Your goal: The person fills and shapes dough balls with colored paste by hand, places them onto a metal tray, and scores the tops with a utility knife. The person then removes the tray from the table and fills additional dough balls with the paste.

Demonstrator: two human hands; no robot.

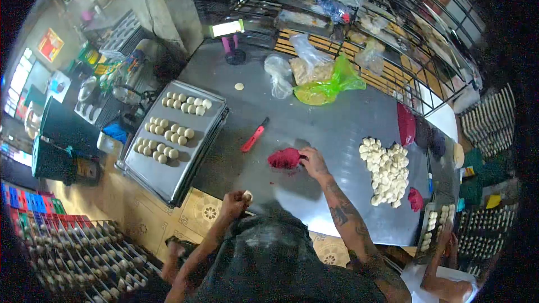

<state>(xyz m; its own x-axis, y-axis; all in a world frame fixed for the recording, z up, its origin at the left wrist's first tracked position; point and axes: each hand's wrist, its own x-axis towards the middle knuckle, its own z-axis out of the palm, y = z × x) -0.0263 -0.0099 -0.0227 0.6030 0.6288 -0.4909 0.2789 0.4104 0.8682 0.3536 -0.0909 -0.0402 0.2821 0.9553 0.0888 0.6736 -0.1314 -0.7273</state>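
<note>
My left hand (234,204) is closed around a small pale dough piece (247,195) near the table's front edge. On the metal table (314,207), the fingertips of my right hand (312,160) press into the right side of a dark red filling mound (284,159). A knife with a red handle (254,138) lies above and left of that mound. Rows of round dough balls sit on a stacked metal tray (135,161) at the left. Many pale dough pieces (387,171) are heaped at the right.
Plastic bags (331,81), a phone on a stand (227,28) and a flat dough disc (239,86) are at the back. A red bag (406,124) lies at the right. A co-worker's hands (447,241) are over a tray at the lower right. Racks flank the table.
</note>
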